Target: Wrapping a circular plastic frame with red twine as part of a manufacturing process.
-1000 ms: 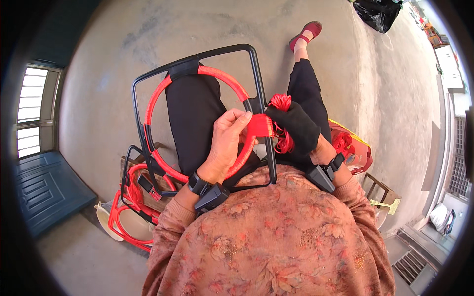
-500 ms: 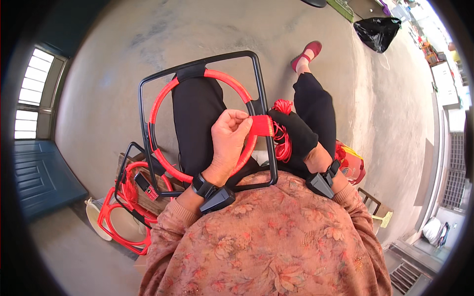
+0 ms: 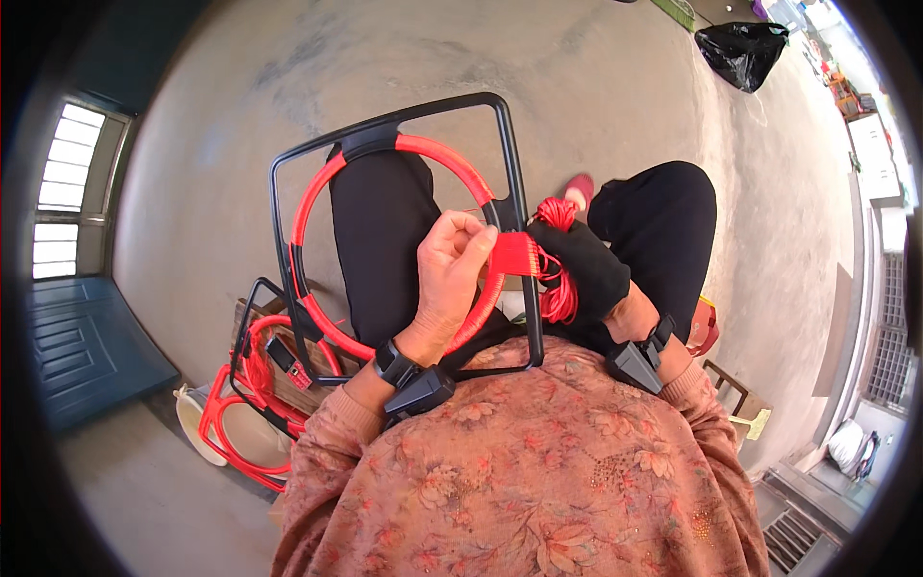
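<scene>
A black rectangular frame (image 3: pixel 277 207) with a ring inside it rests across my lap. Red cord covers most of the ring (image 3: pixel 447 157), with black sections between. On the right side, a flat band of red cord (image 3: pixel 510 254) bridges the ring and the frame's side bar. My bare left hand (image 3: pixel 449 260) pinches at the band's left end, thumb against fingers. In a black fingerless-looking glove, my right hand (image 3: pixel 588 267) closes round a bundle of red cord (image 3: pixel 557 213) just outside the side bar. Loose loops hang below that hand.
To the left, similar red-wound frames (image 3: pixel 216 423) and a red mobile phone (image 3: pixel 287 362) lie on a wooden stool, with a pale bucket (image 3: pixel 197 428) beside. A black plastic bag (image 3: pixel 740 56) sits on the floor at far right. A blue door (image 3: pixel 91 337) stands left.
My right leg has drawn in, the knee rising to the right and the shoe coming nearer. Both hands keep their holds, with the right hand shifted slightly right and down.
</scene>
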`<state>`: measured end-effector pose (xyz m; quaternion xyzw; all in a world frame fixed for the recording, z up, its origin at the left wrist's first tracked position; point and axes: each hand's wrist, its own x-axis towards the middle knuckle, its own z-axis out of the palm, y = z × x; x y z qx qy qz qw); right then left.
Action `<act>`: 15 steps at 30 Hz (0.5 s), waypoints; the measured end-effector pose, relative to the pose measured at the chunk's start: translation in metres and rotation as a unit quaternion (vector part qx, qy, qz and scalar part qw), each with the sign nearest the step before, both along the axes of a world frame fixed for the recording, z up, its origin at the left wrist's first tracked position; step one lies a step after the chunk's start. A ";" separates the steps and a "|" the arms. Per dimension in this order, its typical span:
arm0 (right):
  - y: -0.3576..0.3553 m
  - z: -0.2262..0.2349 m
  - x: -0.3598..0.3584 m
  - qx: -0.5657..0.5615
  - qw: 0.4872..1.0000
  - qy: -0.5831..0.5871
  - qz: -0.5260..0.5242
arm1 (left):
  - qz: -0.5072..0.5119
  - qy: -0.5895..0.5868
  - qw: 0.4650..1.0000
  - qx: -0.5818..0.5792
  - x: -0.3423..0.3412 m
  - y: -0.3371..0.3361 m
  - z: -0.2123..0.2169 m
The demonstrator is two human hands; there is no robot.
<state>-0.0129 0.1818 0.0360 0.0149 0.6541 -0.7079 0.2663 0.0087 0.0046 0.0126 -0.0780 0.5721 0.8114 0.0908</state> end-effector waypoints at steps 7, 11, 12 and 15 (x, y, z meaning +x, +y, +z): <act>0.021 -0.027 -0.015 -0.358 0.890 -0.212 -0.187 | -0.045 -0.152 0.980 0.120 -0.020 -0.012 0.010; 0.023 -0.036 -0.017 -0.386 0.869 -0.238 -0.196 | -0.077 -0.167 0.978 0.100 -0.026 -0.016 0.007; 0.021 -0.039 -0.016 -0.386 0.869 -0.253 -0.180 | -0.091 -0.156 0.981 0.073 -0.024 -0.015 0.007; 0.018 -0.037 -0.018 -0.341 0.881 -0.275 -0.181 | -0.075 -0.164 0.983 0.045 -0.019 -0.009 0.015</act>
